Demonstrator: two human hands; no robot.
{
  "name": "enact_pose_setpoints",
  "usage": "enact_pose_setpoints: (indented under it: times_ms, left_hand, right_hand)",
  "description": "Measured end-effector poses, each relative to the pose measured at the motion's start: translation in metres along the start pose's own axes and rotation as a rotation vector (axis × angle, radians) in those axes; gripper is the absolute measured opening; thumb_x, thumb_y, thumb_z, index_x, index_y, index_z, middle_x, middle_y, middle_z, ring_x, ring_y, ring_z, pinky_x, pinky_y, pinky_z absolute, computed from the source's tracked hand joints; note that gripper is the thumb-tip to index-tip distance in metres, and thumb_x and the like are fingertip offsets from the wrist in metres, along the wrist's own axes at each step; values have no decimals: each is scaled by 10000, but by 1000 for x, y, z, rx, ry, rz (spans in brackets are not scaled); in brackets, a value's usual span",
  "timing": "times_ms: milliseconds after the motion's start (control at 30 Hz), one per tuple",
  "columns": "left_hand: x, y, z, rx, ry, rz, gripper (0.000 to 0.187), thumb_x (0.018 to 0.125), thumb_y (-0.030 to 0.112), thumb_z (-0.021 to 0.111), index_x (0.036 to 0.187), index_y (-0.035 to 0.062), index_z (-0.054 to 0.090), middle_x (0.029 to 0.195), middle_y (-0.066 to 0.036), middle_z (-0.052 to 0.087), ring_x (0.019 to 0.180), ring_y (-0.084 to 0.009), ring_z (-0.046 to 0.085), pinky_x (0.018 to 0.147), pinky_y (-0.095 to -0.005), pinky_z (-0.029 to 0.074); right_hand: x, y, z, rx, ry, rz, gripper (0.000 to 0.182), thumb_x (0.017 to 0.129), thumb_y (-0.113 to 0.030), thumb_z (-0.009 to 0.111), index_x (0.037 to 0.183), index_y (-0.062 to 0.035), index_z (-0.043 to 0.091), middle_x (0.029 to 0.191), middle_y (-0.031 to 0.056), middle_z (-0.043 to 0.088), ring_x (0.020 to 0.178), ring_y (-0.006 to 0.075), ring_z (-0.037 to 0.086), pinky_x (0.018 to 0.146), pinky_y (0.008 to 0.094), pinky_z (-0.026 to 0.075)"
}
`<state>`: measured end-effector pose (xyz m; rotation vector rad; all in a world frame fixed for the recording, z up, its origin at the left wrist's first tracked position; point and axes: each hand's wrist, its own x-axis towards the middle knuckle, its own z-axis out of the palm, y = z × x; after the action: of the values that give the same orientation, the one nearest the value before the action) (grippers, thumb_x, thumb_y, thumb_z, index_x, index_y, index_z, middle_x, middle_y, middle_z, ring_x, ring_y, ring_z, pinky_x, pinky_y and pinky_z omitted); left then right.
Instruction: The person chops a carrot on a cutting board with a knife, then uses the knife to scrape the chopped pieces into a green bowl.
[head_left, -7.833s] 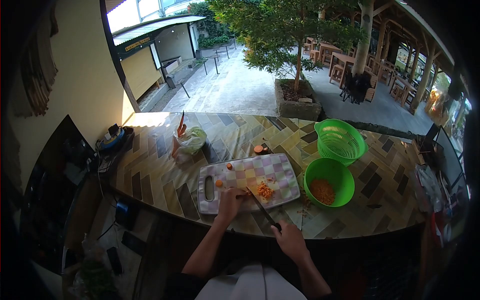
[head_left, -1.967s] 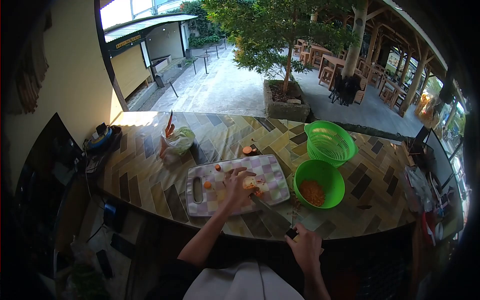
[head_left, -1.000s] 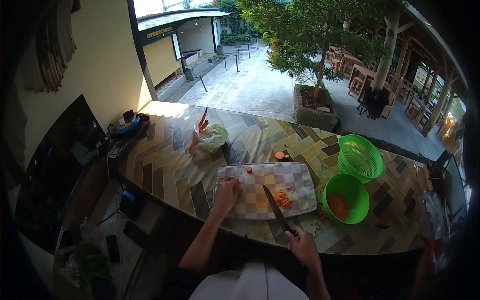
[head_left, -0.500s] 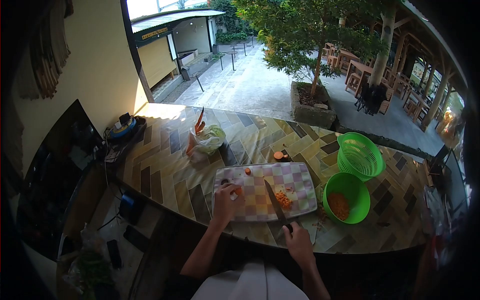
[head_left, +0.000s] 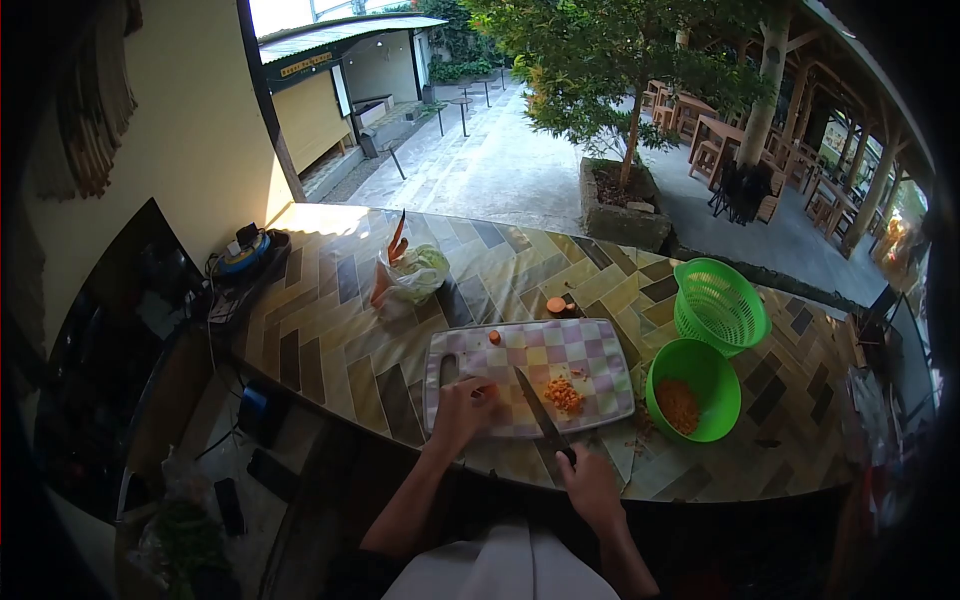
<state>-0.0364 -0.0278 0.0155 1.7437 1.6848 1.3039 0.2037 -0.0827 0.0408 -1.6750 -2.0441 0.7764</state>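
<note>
A kitchen knife [head_left: 541, 410] is in my right hand [head_left: 590, 482], its fingers wrapped round the black handle and the blade slanting over the chopping board [head_left: 598, 350]. My left hand [head_left: 462, 408] is closed at the board's left side, with a bit of orange carrot [head_left: 487, 389] showing at the fingertips. Just right of the blade lies a small heap of diced carrot [head_left: 563, 395]. A carrot stub [head_left: 495, 338] rests near the board's far edge. Beyond the board, a larger carrot piece [head_left: 557, 306] sits on the tiled-pattern table.
Right of the board stands a green bowl [head_left: 722, 408] with chopped carrot inside, a green colander [head_left: 745, 320] behind it. A plastic bag [head_left: 410, 280] of vegetables lies at the back left. Cables and a blue-yellow item [head_left: 243, 254] are at the left edge.
My left hand has shifted slightly down and right, hiding more of the carrot piece. The knife has moved a little up and left, its tip farther from the diced heap.
</note>
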Motion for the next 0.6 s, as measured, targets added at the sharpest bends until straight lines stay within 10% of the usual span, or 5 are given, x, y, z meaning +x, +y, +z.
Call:
enact_pose_setpoints:
  times_ms: [133, 267, 600]
  left_hand:
    - [-2, 16, 21, 6, -152, 37, 198, 781, 39, 735, 971, -17, 720, 959, -146, 709, 873, -282, 667, 770, -350, 541]
    - [1, 7, 44, 94, -104, 266, 168, 788, 51, 733, 940, -20, 719, 968, -136, 705, 957, -312, 625, 841, -391, 511]
    - [-6, 58, 82, 27, -17, 352, 234, 869, 100, 662, 1078, 8, 713, 1028, -143, 710, 1003, -310, 622, 922, -423, 445]
  right_hand:
    - [-6, 17, -16, 268, -51, 146, 345, 983, -286, 562, 873, 40, 592, 648, 201, 634, 628, 363, 661, 590, 434, 485]
    - [-15, 27, -26, 480, -96, 221, 341, 988, -288, 572, 867, 29, 605, 557, 78, 591, 481, 128, 576, 472, 308, 427]
    - [-27, 28, -42, 635, -29, 280, 327, 998, -285, 559, 858, 8, 598, 543, 42, 561, 455, 92, 530, 416, 264, 401]
